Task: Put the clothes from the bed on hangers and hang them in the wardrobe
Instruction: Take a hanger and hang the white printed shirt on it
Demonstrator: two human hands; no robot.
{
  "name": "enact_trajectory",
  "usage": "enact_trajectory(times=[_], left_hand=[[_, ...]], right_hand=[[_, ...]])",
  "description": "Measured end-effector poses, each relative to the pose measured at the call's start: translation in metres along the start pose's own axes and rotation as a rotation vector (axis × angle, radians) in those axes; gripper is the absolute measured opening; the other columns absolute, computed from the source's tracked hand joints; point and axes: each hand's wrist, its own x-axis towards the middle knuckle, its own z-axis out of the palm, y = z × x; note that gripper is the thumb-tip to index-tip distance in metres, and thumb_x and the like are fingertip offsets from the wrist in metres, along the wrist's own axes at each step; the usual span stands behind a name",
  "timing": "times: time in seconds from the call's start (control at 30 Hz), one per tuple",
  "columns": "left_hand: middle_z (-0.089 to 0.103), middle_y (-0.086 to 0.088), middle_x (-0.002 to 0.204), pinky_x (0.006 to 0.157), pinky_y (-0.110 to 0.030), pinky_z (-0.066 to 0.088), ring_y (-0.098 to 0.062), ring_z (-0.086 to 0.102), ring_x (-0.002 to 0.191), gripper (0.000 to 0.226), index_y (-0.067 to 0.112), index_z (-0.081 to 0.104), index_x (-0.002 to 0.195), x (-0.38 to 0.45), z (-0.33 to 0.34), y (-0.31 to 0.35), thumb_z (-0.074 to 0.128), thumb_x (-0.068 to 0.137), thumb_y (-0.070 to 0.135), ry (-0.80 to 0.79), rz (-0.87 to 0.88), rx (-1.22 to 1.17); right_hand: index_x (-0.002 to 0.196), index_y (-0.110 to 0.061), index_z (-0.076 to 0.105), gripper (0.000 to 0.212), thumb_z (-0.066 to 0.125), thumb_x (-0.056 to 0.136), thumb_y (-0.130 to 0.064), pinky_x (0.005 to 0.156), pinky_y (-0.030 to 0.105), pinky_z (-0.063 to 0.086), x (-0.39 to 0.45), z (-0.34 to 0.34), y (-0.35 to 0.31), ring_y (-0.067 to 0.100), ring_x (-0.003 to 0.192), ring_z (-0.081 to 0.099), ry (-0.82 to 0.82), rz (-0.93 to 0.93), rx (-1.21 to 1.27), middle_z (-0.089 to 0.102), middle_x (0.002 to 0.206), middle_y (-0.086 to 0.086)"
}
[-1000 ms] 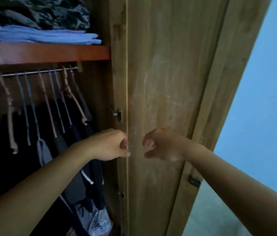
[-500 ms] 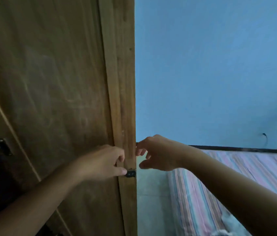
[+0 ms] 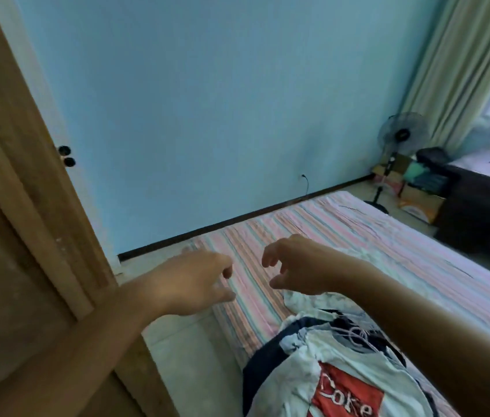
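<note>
Both hands are raised in front of the body with loosely curled fingers and hold nothing: the left hand [image 3: 195, 281] hangs just beside the edge of the wooden wardrobe door [image 3: 21, 206], and the right hand [image 3: 297, 266] is level with it, a small gap between the two. The clothes pile [image 3: 327, 356] lies on the striped bed sheet [image 3: 373, 236], below and nearer the body than the right hand, partly under the right forearm; its top garment is a pale T-shirt with a red Coke print [image 3: 346, 395], with a dark blue garment [image 3: 255, 362] under it on the side toward the left hand. No hanger can be seen from here, so the step in hand is judged to be the pick-up of the next garment. Procedure: lower both hands toward the pile and take the top garment only. Pinch it at the two shoulder seams, one hand per seam, so that it unfolds under its own weight when lifted. Lift straight up until the hem is off the pile; the fabric is soft and layered, so a deep grab is likely to drag the dark garment along. White cords lie on the pile below the right forearm; keep fingers out of them. Locate the neck opening before a hanger is fitted.
</note>
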Motion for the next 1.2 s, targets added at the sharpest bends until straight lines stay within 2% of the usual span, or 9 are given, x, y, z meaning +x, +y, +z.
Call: enact_trajectory(times=[0.13, 0.23, 0.33, 0.43, 0.53, 0.67, 0.8, 1.0, 1.2], left_hand=[[0.050, 0.017, 0.094, 0.069, -0.025, 0.043, -0.005, 0.054, 0.084, 0.035, 0.034, 0.056, 0.115, 0.052, 0.021, 0.032, 0.062, 0.087, 0.055, 0.020, 0.099, 0.021], [0.050, 0.021, 0.085, 0.062, -0.021, 0.040, -0.004, 0.055, 0.080, 0.030, 0.035, 0.055, 0.108, 0.089, 0.040, 0.061, 0.064, 0.086, 0.055, -0.037, 0.150, -0.024], [0.056, 0.017, 0.085, 0.068, -0.023, 0.049, -0.006, 0.058, 0.079, 0.025, 0.035, 0.055, 0.099, 0.124, 0.056, 0.092, 0.067, 0.085, 0.051, -0.152, 0.199, -0.098], [0.058, 0.013, 0.090, 0.076, -0.030, 0.052, -0.008, 0.059, 0.082, 0.029, 0.029, 0.058, 0.105, 0.156, 0.074, 0.119, 0.067, 0.086, 0.049, -0.183, 0.247, -0.082], [0.061, 0.007, 0.097, 0.078, -0.032, 0.052, -0.011, 0.059, 0.084, 0.032, 0.023, 0.059, 0.110, 0.187, 0.096, 0.142, 0.067, 0.088, 0.045, -0.211, 0.267, -0.085], [0.061, 0.006, 0.092, 0.069, -0.028, 0.049, -0.010, 0.059, 0.079, 0.034, 0.017, 0.059, 0.115, 0.224, 0.132, 0.165, 0.065, 0.090, 0.040, -0.268, 0.275, -0.086], [0.063, -0.001, 0.097, 0.077, -0.037, 0.052, -0.020, 0.061, 0.084, 0.031, 0.016, 0.059, 0.113, 0.260, 0.175, 0.178, 0.063, 0.091, 0.038, -0.300, 0.246, -0.087], [0.061, -0.002, 0.108, 0.071, -0.031, 0.040, -0.018, 0.052, 0.085, 0.040, 0.016, 0.056, 0.123, 0.307, 0.240, 0.190, 0.062, 0.093, 0.041, -0.302, 0.207, -0.115], [0.064, -0.002, 0.110, 0.076, -0.033, 0.046, -0.020, 0.055, 0.088, 0.030, 0.020, 0.058, 0.117, 0.345, 0.310, 0.188, 0.062, 0.091, 0.035, -0.305, 0.176, -0.150]], right_hand=[[0.122, -0.020, 0.063, 0.034, 0.071, 0.090, -0.027, 0.085, 0.025, 0.048, -0.032, 0.005, 0.044, 0.011, 0.096, 0.057, 0.033, 0.134, -0.009, 0.064, 0.120, -0.003], [0.122, -0.021, 0.064, 0.034, 0.071, 0.089, -0.028, 0.090, 0.028, 0.050, -0.056, 0.009, 0.076, 0.011, 0.100, 0.057, 0.054, 0.230, 0.025, 0.063, 0.121, -0.003], [0.121, -0.020, 0.064, 0.034, 0.070, 0.089, -0.028, 0.094, 0.030, 0.050, -0.078, 0.014, 0.107, 0.012, 0.106, 0.058, 0.072, 0.295, 0.076, 0.063, 0.122, -0.003], [0.122, -0.019, 0.064, 0.034, 0.069, 0.089, -0.027, 0.091, 0.026, 0.047, -0.095, 0.022, 0.142, 0.013, 0.106, 0.058, 0.095, 0.365, 0.081, 0.063, 0.122, -0.001], [0.123, -0.019, 0.063, 0.035, 0.069, 0.089, -0.027, 0.093, 0.033, 0.049, -0.109, 0.032, 0.178, 0.017, 0.108, 0.057, 0.095, 0.457, 0.095, 0.063, 0.122, 0.001], [0.123, -0.016, 0.065, 0.035, 0.068, 0.089, -0.025, 0.091, 0.033, 0.050, -0.122, 0.054, 0.225, 0.018, 0.109, 0.058, 0.092, 0.539, 0.140, 0.065, 0.122, 0.002], [0.119, -0.017, 0.067, 0.031, 0.066, 0.090, -0.024, 0.086, 0.033, 0.051, -0.128, 0.088, 0.270, 0.018, 0.104, 0.062, 0.112, 0.622, 0.179, 0.067, 0.119, 0.001], [0.114, -0.016, 0.068, 0.026, 0.065, 0.089, -0.021, 0.083, 0.038, 0.053, -0.122, 0.148, 0.335, 0.024, 0.102, 0.063, 0.113, 0.745, 0.220, 0.069, 0.113, 0.004], [0.117, -0.018, 0.065, 0.026, 0.064, 0.091, -0.024, 0.084, 0.032, 0.047, -0.116, 0.217, 0.396, 0.023, 0.107, 0.059, 0.122, 0.817, 0.249, 0.066, 0.116, 0.003]])
